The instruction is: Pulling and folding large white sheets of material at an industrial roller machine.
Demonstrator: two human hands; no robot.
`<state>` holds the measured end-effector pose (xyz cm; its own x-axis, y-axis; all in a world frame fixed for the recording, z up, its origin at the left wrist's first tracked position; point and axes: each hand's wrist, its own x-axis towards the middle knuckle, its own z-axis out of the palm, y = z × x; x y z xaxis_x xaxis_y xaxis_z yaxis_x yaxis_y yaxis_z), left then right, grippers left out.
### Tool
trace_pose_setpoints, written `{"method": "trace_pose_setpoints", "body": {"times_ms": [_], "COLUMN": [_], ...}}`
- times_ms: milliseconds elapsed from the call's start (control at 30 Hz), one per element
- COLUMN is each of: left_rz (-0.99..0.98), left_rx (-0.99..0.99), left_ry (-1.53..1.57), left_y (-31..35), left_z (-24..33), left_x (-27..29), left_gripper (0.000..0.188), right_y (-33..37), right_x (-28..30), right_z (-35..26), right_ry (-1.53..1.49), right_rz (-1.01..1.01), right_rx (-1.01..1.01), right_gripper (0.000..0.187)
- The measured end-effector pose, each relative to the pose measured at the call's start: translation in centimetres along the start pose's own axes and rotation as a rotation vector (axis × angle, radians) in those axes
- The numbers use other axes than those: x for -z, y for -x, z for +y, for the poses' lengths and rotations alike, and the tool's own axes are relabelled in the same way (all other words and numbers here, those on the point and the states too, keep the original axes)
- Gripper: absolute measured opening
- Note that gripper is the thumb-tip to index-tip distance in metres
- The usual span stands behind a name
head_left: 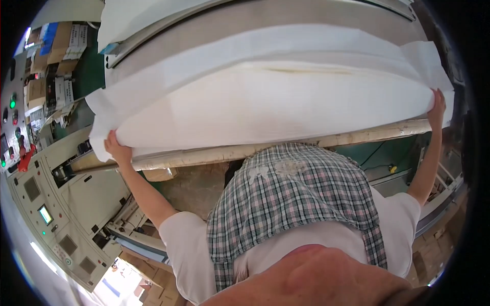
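A wide white sheet point(286, 102) is stretched across in front of me, its far edge curving upward. It lies over a thinner white sheet point(204, 64) whose crumpled ends stick out on both sides. My left hand point(118, 148) grips the near left corner, fingers curled over the edge. At the right end my right hand point(437, 108) is closed on the sheet's edge in the same way, arm held out wide. A faint yellowish crease runs along the far part of the upper sheet. The fingertips are partly hidden by the material.
A pale padded roller or bar point(204, 157) runs along the near edge. Beyond the sheets is a flat machine bed point(326, 15). A control panel point(13, 122) with lit buttons and a machine cabinet point(51, 219) with a small screen stand left. Cardboard boxes point(58, 46) are stacked far left.
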<state>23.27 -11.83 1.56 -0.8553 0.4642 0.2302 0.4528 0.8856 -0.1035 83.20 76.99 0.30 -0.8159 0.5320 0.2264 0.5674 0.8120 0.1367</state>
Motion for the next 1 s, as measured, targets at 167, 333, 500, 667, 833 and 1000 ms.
{"method": "trace_pose_setpoints", "body": {"times_ms": [167,333,500,667,833,1000], "left_rz": [-0.130,-0.277,-0.517,-1.139,-1.309,-1.102], "left_rx": [0.090,0.067,-0.002,0.116,0.078,0.084], "left_ry": [-0.055,-0.020,-0.106,-0.236,-0.315,-0.068], "left_y": [6.1,7.3,2.6,-7.3,-10.8,-9.3], "left_z": [-1.0,-1.2,-2.6,0.0,3.7,5.1], "left_x": [-3.3,-3.5,-1.6,-3.6,-6.2,-3.2], "left_gripper": [0.051,0.051,0.052,0.072,0.074,0.052], "right_y": [3.7,1.8,-0.7,-7.3,-14.6,-13.0], "right_x": [-2.0,-1.6,-2.9,-6.4,-7.9,-8.5], "right_z": [-3.5,-3.3,4.4,7.3,0.5,4.1], "right_ry": [0.024,0.006,0.000,0.196,0.399,0.244], "right_rz": [-0.177,-0.275,-0.677,-1.042,-1.383,-1.143], "right_rx": [-0.012,0.026,0.107,0.106,-0.076,-0.042], "right_gripper": [0.052,0.050,0.051,0.062,0.067,0.044]}}
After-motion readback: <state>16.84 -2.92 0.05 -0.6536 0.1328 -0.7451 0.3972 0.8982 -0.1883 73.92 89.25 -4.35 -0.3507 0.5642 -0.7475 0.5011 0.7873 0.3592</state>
